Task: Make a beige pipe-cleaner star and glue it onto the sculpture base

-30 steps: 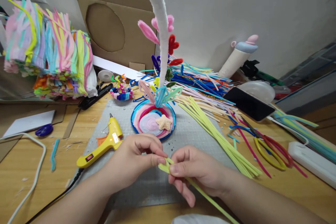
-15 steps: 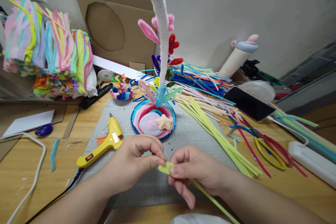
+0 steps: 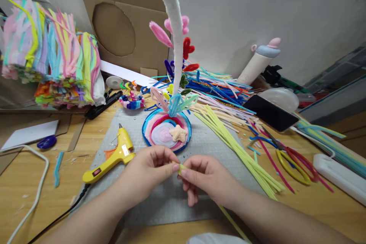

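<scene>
Both my hands meet over the front of a grey cutting mat [image 3: 160, 206], pinching one yellow-green pipe cleaner [image 3: 233, 221]. My left hand [image 3: 156, 169] grips its worked end between thumb and forefinger; most of that end is hidden by fingertips. My right hand [image 3: 204, 177] pinches it right beside, and the long tail runs down under that hand toward the bottom edge. Just beyond the fingers stands a round base [image 3: 148, 137] coiled in blue, pink and white, with a beige star [image 3: 177, 134] on it. A tall white fuzzy stem [image 3: 178, 45] with coloured flowers rises behind.
A yellow glue gun [image 3: 114, 156] lies left of my hands, its black cord trailing forward. Yellow-green pipe cleaners [image 3: 237, 148] lie to the right, near scissors [image 3: 297, 166] and a phone [image 3: 270, 112]. Bundled pipe cleaners [image 3: 51, 49] stand at the back left.
The pinched end of the pipe cleaner shows less between my fingertips now. My right hand has shifted slightly up and left, its lower fingers curling in; the tail has swung left.
</scene>
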`<state>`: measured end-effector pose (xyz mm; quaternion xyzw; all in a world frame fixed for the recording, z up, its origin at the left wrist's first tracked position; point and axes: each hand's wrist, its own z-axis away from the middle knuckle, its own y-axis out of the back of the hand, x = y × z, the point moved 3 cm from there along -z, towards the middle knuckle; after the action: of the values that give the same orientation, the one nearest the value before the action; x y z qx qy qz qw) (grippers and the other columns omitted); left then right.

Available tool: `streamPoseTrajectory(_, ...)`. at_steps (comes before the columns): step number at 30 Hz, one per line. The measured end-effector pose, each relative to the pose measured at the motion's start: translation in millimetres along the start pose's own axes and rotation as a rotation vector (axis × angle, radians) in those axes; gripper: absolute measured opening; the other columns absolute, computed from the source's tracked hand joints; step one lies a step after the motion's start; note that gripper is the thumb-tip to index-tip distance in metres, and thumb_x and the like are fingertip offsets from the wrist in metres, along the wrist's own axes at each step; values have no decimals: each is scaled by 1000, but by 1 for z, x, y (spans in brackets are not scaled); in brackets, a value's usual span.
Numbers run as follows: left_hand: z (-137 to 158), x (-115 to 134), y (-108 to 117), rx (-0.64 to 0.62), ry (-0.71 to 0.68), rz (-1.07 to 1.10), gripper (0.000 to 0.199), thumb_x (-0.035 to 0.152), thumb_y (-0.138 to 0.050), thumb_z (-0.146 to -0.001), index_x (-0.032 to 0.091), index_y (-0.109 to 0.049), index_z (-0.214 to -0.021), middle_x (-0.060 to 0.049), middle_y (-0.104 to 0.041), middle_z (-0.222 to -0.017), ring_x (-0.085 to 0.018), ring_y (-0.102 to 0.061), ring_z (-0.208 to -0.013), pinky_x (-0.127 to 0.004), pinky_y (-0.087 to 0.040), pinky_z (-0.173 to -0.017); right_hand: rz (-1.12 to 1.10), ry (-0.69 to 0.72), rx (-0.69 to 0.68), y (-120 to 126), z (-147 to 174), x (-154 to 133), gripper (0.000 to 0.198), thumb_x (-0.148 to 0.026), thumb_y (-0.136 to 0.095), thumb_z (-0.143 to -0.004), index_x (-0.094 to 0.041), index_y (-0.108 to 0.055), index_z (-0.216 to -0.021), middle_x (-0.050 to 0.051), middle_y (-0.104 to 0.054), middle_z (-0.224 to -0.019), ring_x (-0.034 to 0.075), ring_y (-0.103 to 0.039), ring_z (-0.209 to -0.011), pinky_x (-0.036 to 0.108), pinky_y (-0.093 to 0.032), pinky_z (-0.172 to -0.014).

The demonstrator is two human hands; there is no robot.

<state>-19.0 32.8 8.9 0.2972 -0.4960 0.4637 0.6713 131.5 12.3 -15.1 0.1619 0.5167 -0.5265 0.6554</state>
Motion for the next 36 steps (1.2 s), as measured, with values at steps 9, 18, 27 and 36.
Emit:
streamPoseTrajectory(9, -2, 2, 0, 101, -24, 117, 24, 32, -74, -65, 14, -59, -70, 2, -60, -58, -10, -52, -53, -21, -41, -52, -162, -6, -77, 0, -2, -1, 31, -43, -65, -77, -13, -56, -74, -1, -63, -53, 10, -61, -37, 15, -43, -35)
streamPoseTrajectory(18, -2, -5, -8, 109, -27, 337, 29, 26, -79, -63, 15, -61, -81, 3, -61, -60, -8, -52, -51, -19, -42, -51, -55, 76, 3, -2, -3, 3, 34, -46, -65, -78, -14, -56, -76, -4, -61, -55, 8, -59, -38, 15, -43, -38)
streamPoseTrajectory(27, -3, -17, -13, 54, 87, 515, 17, 23, -77, -67, 11, -64, -69, 0, -63, -60, -6, -51, -52, -16, -41, -52, -143, 103, 53, -2, -3, 3, 33, -46, -59, -82, -13, -58, -76, -1, -62, -56, 10, -60, -38, 17, -43, -37)
streamPoseTrajectory(36, -2, -16, -16, 4, 138, 592, 18, 20, -78, -66, 11, -64, -71, 0, -63, -59, -6, -54, -51, -15, -43, -51, -182, 57, 51, -3, -3, 6, 34, -45, -63, -78, -13, -57, -68, -1, -62, -52, 9, -58, -35, 15, -42, -36)
